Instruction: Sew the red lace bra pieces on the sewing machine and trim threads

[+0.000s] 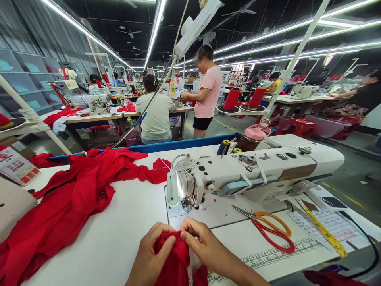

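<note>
My left hand (150, 254) and my right hand (205, 246) both pinch a small piece of red fabric (174, 258) at the near edge of the white table (125, 226). The fingertips meet on its top edge, just in front of the needle area of a white sewing machine (247, 171). A big heap of red fabric (68, 198) lies to the left on the table. Scissors with orange and red handles (268, 228) rest to the right of my hands.
A yellow measuring tape (323, 228) and printed sheets lie at the right. A pink-lidded jar (253, 137) and thread spools (224, 147) stand behind the machine. Ahead, one person sits in a pale shirt (156, 115) and another stands in a pink shirt (208, 91) among more sewing tables.
</note>
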The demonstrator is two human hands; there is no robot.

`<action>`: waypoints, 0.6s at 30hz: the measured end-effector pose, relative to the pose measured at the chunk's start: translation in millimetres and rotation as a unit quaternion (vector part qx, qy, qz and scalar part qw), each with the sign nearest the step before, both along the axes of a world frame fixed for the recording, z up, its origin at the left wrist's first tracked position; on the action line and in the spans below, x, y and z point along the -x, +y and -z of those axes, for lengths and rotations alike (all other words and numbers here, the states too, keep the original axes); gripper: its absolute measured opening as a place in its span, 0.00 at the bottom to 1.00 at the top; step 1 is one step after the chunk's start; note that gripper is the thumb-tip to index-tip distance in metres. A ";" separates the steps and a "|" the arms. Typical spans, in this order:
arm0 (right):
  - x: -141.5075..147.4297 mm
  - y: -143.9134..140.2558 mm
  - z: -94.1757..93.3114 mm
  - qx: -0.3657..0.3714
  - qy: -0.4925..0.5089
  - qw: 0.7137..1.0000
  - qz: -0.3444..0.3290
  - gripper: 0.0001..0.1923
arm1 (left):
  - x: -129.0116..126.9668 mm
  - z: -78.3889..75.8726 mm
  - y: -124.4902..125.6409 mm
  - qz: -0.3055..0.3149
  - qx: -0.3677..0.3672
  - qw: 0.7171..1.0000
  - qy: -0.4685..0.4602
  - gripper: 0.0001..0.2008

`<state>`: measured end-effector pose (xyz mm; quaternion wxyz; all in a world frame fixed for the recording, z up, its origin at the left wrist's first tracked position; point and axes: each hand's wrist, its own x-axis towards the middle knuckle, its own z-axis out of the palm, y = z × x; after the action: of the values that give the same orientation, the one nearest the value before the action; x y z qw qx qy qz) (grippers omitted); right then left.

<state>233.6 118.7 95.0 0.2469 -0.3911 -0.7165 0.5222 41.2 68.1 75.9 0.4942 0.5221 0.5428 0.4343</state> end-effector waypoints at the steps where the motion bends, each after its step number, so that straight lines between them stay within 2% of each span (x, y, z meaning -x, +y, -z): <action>1: -0.6 1.5 -0.9 0.008 0.006 1.000 0.002 0.12 | -0.5 -1.5 4.5 0.031 0.032 0.999 -0.016 0.19; 4: -1.7 6.6 0.6 0.003 0.018 1.000 0.019 0.13 | -0.7 -3.8 19.9 0.075 0.092 0.987 -0.106 0.23; 8: -2.5 10.6 6.5 -0.012 0.013 0.999 0.044 0.13 | -0.3 -0.3 32.0 0.108 0.130 0.973 -0.159 0.21; 11: -7.8 10.5 9.6 -0.019 -0.001 0.999 0.045 0.12 | -0.6 7.5 32.7 0.099 0.157 0.967 -0.176 0.20; 13: -19.0 11.5 12.3 -0.076 -0.043 0.995 0.057 0.11 | -0.5 11.7 31.5 0.086 0.169 0.966 -0.175 0.21; 15: -38.6 14.7 16.9 -0.184 -0.114 0.971 0.099 0.11 | -0.1 12.7 30.2 0.080 0.184 0.963 -0.183 0.21; 18: -80.4 22.5 25.4 -0.329 -0.252 0.889 0.196 0.15 | 0.6 7.9 29.0 0.072 0.200 0.958 -0.191 0.20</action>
<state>314.1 141.2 69.6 0.2693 -0.5383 -0.7944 0.0814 40.6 97.1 68.0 0.7127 0.3577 0.4751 0.3721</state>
